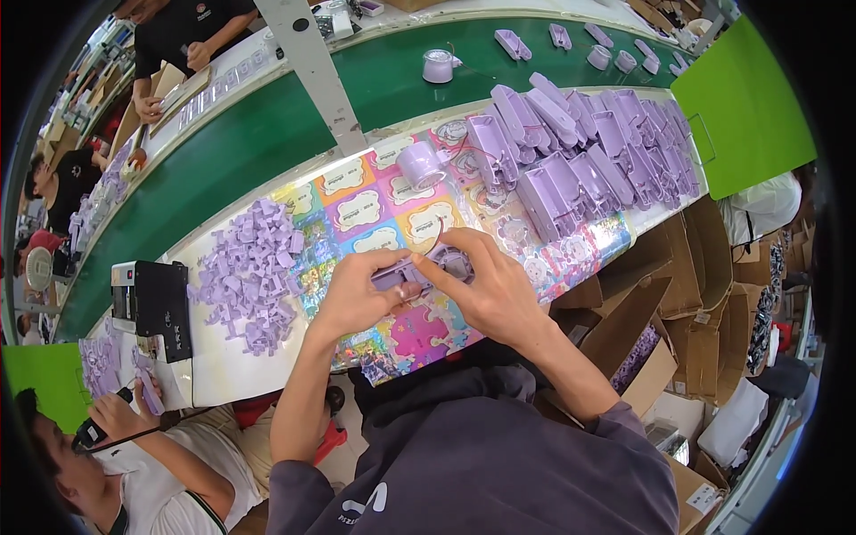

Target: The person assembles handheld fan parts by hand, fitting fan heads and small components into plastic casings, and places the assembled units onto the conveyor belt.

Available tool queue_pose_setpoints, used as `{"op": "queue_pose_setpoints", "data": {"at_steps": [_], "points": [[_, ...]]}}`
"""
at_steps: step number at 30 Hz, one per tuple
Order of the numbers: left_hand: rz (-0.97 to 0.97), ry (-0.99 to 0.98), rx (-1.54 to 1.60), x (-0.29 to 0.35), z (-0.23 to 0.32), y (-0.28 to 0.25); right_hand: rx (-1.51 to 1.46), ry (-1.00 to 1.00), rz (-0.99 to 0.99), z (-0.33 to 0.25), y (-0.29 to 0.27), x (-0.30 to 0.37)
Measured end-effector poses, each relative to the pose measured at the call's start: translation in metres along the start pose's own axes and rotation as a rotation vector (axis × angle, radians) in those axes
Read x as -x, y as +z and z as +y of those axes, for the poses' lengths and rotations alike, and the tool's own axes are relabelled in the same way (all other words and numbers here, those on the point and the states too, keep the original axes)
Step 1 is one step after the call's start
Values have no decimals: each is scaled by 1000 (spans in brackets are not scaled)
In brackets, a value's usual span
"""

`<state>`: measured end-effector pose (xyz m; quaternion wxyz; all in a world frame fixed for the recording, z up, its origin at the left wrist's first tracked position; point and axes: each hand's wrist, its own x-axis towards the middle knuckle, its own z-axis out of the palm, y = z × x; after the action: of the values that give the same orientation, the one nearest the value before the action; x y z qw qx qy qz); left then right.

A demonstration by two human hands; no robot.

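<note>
Assembly seems in hand, as my left hand [355, 290] and right hand [493, 287] pinch one lilac housing [390, 278], next calling, I judge, for steady pressure.

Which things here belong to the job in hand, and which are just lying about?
Likely the job: lilac part between left hand and right hand; small lilac pieces; lilac housings.
Apparently lying about: cardboard boxes; black device.
</note>
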<state>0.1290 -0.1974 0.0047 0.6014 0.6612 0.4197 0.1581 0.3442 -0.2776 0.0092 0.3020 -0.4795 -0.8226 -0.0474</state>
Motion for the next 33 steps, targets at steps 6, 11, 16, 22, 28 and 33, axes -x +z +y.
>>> {"op": "queue_pose_setpoints", "data": {"at_steps": [6,11,16,22,28,33], "points": [[14,137,90,14,-6,-12,-164,22,-14,-3,-5,-12],[105,196,7,39,-8,-51,-390,2,83,-10,18,-38],[499,176,37,53,-5,-131,-503,226,101,-14,106,-73],[777,-15,102,-1,-7,-223,-478,146,-23,-31,184,-116],[823,-99,-97,-79,-71,-283,-542,203,50,-21,172,-90],[892,-224,-51,-142,-100,-306,-550,251,-109,11,109,-23]]}}
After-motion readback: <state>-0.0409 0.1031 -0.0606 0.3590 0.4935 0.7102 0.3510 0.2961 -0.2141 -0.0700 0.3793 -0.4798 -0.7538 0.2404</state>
